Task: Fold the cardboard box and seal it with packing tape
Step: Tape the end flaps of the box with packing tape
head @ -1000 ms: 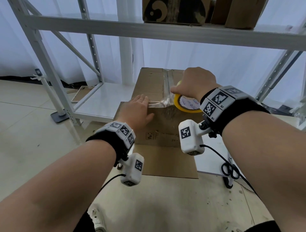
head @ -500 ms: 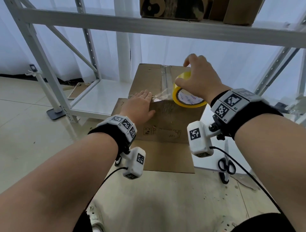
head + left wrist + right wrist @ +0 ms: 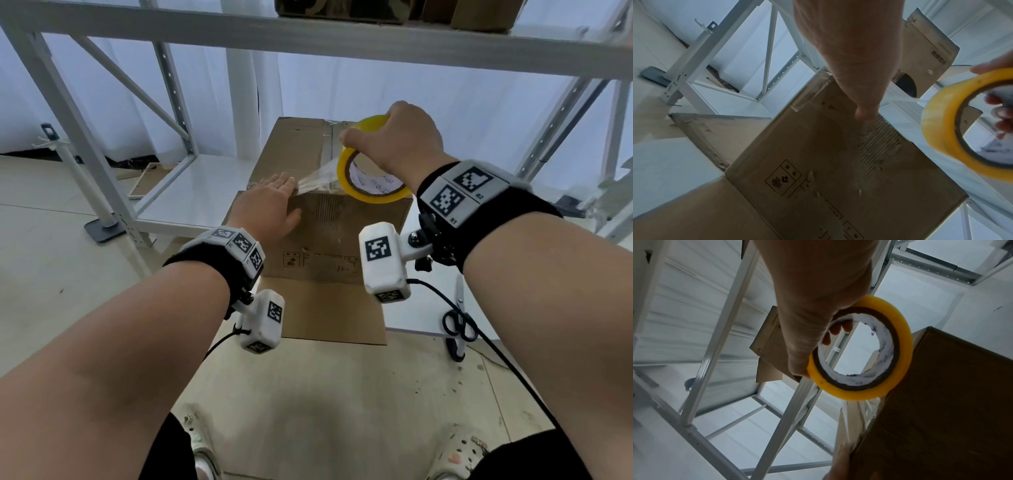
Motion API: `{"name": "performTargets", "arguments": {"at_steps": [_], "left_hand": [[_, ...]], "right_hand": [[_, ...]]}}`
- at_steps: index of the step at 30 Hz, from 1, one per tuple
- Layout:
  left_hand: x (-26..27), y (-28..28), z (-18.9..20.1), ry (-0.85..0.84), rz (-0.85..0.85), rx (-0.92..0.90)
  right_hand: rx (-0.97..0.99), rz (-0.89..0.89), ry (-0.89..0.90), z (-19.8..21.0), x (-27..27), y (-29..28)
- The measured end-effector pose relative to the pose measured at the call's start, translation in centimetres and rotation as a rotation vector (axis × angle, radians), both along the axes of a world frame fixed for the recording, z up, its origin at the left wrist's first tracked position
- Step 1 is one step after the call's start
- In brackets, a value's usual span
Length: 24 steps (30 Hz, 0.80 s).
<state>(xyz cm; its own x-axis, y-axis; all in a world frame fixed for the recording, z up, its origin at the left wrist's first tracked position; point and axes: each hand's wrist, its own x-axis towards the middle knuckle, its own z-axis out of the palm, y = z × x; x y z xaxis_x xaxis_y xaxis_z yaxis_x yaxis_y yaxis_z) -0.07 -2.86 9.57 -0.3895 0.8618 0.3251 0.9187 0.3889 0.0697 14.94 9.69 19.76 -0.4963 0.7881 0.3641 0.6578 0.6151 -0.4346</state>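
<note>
Now the box [image 3: 329, 219] is folded; flat left hand [image 3: 265, 205] presses tape [image 3: 313, 178] down, right hand [image 3: 400, 140] grips roll [image 3: 370, 181], sealing unfinished.

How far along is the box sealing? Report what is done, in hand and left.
Done: the brown cardboard box stands folded, with a clear strip along its top seam.
In hand: the left hand presses the free end of clear tape flat against the box while the right hand grips the yellow tape roll, pulled away.
Left: laying the strip and cutting it; black-handled scissors lie nearby.
</note>
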Motion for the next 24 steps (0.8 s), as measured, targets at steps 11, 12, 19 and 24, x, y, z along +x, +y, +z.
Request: {"name": "performTargets", "arguments": {"at_steps": [11,12,19,24], "left_hand": [[0.7,0.1,-0.4,-0.069,0.009,-0.039],[0.9,0.0,-0.3,-0.084,-0.001,-0.037],[2.5,0.2,0.3,-0.072,-0.051,0.006],[5.2,3.1,-0.2,-0.082,-0.042,0.008]], "right_hand": [[0.06,-0.037,-0.168,-0.7,1.7,1.3],[0.063,-0.033,-0.179,-0.6,1.7,1.2],[0.087,-0.018,-0.22,-0.4,1.6,1.1],[0.16,-0.002,-0.262,-0.7,1.3,0.5]]}}
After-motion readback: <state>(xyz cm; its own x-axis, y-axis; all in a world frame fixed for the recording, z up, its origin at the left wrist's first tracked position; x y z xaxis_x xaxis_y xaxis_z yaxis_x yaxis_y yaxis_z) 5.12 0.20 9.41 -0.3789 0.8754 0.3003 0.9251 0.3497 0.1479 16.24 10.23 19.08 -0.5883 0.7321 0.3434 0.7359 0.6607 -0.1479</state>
